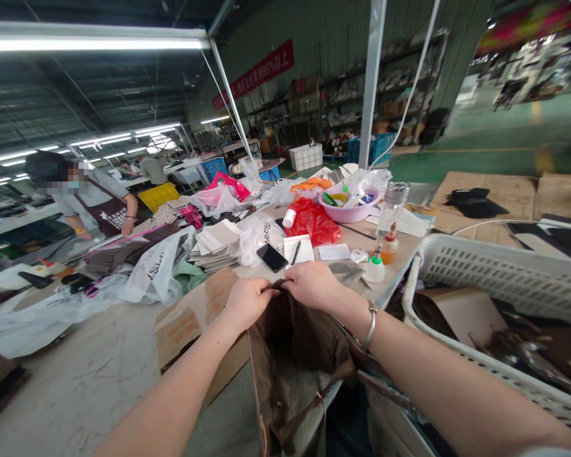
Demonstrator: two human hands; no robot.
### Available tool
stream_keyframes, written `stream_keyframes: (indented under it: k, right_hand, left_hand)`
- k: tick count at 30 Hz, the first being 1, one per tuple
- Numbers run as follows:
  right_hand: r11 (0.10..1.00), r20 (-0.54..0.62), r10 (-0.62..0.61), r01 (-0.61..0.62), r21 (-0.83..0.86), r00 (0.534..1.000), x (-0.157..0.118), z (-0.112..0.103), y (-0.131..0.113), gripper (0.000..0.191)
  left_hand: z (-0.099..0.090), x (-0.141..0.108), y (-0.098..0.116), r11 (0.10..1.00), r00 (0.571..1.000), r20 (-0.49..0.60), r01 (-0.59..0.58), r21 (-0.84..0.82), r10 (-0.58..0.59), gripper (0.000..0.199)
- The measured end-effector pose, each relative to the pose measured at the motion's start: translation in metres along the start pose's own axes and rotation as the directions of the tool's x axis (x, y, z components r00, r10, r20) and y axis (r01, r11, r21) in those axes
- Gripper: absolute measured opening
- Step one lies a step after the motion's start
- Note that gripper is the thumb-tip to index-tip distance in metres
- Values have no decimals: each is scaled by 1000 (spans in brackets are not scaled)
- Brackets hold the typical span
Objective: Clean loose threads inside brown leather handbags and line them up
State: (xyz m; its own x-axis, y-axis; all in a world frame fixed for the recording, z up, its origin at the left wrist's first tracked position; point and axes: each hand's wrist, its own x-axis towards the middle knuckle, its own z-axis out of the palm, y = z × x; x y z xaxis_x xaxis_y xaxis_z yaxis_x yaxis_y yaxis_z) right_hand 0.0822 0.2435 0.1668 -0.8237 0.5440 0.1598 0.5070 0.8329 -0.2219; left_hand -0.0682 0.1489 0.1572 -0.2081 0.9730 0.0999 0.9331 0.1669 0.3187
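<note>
A brown bag (295,343) stands in front of me, its mouth open toward me and its dark inside showing. My left hand (250,301) pinches the far rim of the bag between thumb and fingers. Close beside it, my right hand (314,285) grips the same rim, the two hands almost touching. A bracelet (372,324) circles my right wrist. Under the bag's left side lies a flattened cardboard piece (195,311). Just beyond my hands are a black phone (272,258) and a small notepad (304,249) with a pen on it.
At right, a white plastic basket (495,254) holds brown bag pieces. Behind my hands are a red plastic bag (314,222), a pink basin (356,212), a clear jar (394,200) and small bottles. Stacked panels (216,244) lie left of centre. A co-worker (95,197) stands across the table.
</note>
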Motion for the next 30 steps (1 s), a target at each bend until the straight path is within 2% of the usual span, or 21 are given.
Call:
stream_keyframes:
  k: [3,7,10,12,16,19,23,27,30]
  right_hand:
    - [995,18,-60,59,86,998,-3,-1,8,27]
    - [970,4,-188,185,158,982,-1,-1,16,55]
    - [971,-28,-216,217,101,976,5,1,13,33]
    - [971,-10,-227,227,79,974,8,2,9,25]
    - [966,9,-254,253,52,967,9,-1,3,24]
    - [967,1,-253,253,24,968,9,-2,4,24]
    - [973,5,-231,231,6,973,12,-1,8,25]
    - [972,5,-236,236,13,972,14,1,9,24]
    - [968,-10,-248,248,42,969,15,3,10,23]
  left_hand:
    - [0,0,-1,1000,1000,0,-21,-8,21,24]
    - [0,0,-2,1000,1000,1,-24,-10,24,25]
    - [0,-1,-3,1000,1000,12,-22,-18,22,24]
    - [-1,-3,-4,999,1000,20,-18,-45,19,25]
    - [-3,-9,-7,985,999,42,16,-171,-9,29]
    - [-9,-16,-10,968,998,68,23,-249,-6,39]
    - [-19,-24,-13,977,990,140,46,-207,-16,28]
    - [-21,-25,-13,983,991,108,92,-158,-75,26]
    - [-18,-23,-17,970,992,111,86,-227,-62,25]
